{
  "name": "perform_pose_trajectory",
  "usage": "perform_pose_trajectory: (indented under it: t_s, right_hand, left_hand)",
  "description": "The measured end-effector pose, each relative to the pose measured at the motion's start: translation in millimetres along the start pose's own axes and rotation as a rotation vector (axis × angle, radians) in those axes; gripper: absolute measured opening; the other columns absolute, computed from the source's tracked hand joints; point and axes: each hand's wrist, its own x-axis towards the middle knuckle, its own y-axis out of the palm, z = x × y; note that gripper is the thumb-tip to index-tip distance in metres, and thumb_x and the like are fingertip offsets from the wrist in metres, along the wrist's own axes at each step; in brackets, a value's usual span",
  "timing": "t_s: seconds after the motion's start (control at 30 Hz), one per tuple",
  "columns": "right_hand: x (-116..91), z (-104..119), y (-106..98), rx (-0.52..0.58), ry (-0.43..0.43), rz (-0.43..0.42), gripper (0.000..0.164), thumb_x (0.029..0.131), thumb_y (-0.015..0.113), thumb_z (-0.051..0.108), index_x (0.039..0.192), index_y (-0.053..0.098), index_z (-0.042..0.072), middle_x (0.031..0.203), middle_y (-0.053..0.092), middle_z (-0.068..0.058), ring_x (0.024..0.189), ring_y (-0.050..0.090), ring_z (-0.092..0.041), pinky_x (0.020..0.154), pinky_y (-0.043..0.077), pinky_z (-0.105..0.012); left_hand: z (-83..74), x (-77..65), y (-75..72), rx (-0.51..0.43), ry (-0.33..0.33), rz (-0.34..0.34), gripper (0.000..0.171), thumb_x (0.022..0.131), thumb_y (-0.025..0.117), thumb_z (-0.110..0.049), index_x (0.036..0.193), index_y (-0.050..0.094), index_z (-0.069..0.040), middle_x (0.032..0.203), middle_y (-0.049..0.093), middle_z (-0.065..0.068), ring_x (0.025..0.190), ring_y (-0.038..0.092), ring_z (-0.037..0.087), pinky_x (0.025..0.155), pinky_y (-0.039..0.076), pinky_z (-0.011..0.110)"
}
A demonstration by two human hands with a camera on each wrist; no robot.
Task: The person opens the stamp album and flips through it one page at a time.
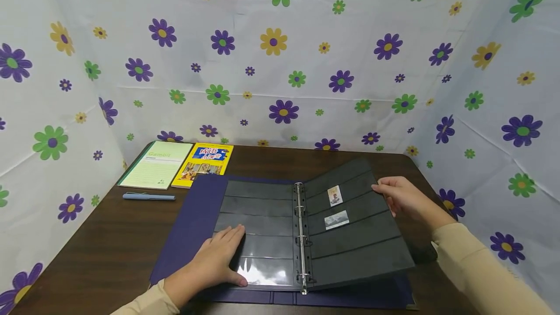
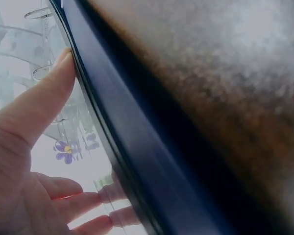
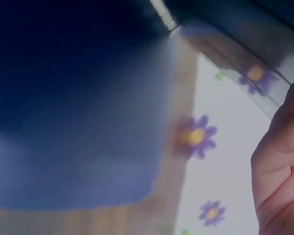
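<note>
A purple ring binder (image 1: 183, 232) lies spread on the table, with black pocket pages on its metal rings (image 1: 300, 227). My left hand (image 1: 214, 256) rests flat with spread fingers on the glossy left page (image 1: 267, 247); the left wrist view shows its thumb (image 2: 54, 88) along the page's edge. By its outer edge, my right hand (image 1: 404, 201) pinches the right-hand page (image 1: 358, 252), which is lifted at a slant off the cover. Two small stamps, one upright (image 1: 335, 196) and one sideways (image 1: 336, 220), sit in that page's strips. The right wrist view shows the blurred purple cover (image 3: 88, 147).
At the back left of the dark wooden table (image 1: 87, 237) lie a pale green notebook (image 1: 155, 164) and a yellow book (image 1: 203, 164), partly behind the binder. A blue pen (image 1: 148, 197) lies before them. Flower-patterned cloth (image 1: 245, 67) encloses the back and sides.
</note>
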Motion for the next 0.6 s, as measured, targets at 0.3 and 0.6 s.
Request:
perform_pose_trajectory:
  t_s: [0.3, 0.6]
  right_hand:
    - [17.5, 76.4, 23.8, -0.02, -0.092, -0.027, 0.042, 0.095, 0.055, 0.025, 0.063, 0.036, 0.007, 0.048, 0.036, -0.002, 0.036, 0.038, -0.017, 0.037, 0.04, -0.033]
    - [38.9, 124.5, 75.5, 0.003, -0.192, -0.03, 0.035, 0.095, 0.054, 0.017, 0.066, 0.047, -0.002, 0.047, 0.048, -0.009, 0.035, 0.052, -0.021, 0.038, 0.046, -0.035]
  left_hand:
    - [-6.1, 16.2, -22.0, -0.071, -0.039, 0.05, 0.09, 0.072, 0.073, -0.056, 0.134, 0.045, 0.003, 0.132, 0.05, 0.019, 0.12, 0.045, 0.04, 0.088, 0.038, 0.059]
    - [-68.4, 62.3, -105.7, -0.376, 0.041, -0.242, 0.034, 0.091, 0.055, -0.048, 0.092, 0.065, -0.015, 0.073, 0.062, -0.004, 0.067, 0.058, 0.012, 0.061, 0.047, 0.032]
